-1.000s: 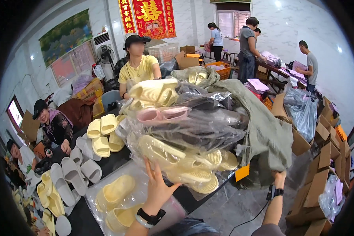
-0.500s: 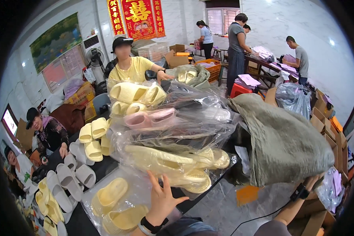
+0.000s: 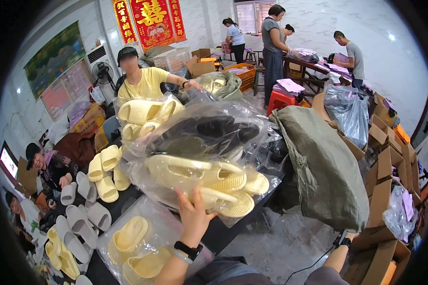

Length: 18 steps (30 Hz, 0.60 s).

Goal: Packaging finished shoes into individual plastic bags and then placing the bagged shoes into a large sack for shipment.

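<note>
My left hand has its fingers spread against the near side of a clear plastic bag of yellow slippers. On the right, my right hand grips the lower edge of a grey-green woven sack; its fingertips are hidden. The sack hangs beside the dark table. Behind the yellow pairs, a clear bag of black slippers is raised, with a co-worker's hand at its far end. Flat on the table near my left forearm lies another bag with a yellow slipper pair.
Grey slippers and loose yellow slippers line the table's left side. Open cardboard boxes stand along the right. A red stool with pink sheets is behind the sack. Several people work around the room.
The black slippers' bag has risen and now covers the pink slippers. My right hand and the sack have moved left and slightly down. My left hand stays against the yellow slippers' bag.
</note>
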Motion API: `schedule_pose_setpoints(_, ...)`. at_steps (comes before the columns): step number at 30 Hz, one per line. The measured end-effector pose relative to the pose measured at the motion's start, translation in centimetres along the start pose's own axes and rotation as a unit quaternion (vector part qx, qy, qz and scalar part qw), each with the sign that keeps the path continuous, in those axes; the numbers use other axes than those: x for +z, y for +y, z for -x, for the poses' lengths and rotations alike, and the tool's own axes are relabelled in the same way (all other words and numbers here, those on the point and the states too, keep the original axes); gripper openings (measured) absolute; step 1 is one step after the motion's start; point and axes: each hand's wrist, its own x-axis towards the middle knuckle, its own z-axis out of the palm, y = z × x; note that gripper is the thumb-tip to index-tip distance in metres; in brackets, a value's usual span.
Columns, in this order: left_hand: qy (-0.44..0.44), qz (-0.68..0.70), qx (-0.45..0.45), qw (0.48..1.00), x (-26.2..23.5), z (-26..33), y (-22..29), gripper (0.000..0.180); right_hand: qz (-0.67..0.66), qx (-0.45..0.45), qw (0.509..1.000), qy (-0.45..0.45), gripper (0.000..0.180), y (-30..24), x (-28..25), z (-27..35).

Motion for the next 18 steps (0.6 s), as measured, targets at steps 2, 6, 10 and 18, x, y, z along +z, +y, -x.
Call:
schedule_pose_setpoints(2, 0.041, 0.016, 0.011, 0.999, 1.2, -1.2, 0.2, 0.137, -0.016, 0.018, 0.999, 0.021, 0.059, -0.5, -1.6, -4.0)
schedule_pose_setpoints(6, 0.057, 0.002, 0.001, 0.998, 2.7, -3.4, 0.0, 0.139, -0.019, 0.073, 0.995, 0.057, 0.061, 6.5, -0.8, -2.5)
schedule_pose_setpoints(10, 0.076, 0.016, -0.012, 0.997, 4.3, -5.6, -0.1, 0.139, 0.130, 0.029, 0.989, -0.058, 0.061, 6.6, -4.4, -2.4)
schedule_pose_setpoints(18, 0.027, 0.024, -0.044, 0.998, 0.8, -1.8, -1.3, 0.136, -0.356, 0.346, 0.819, 0.289, 0.093, -1.5, 9.5, 9.4)
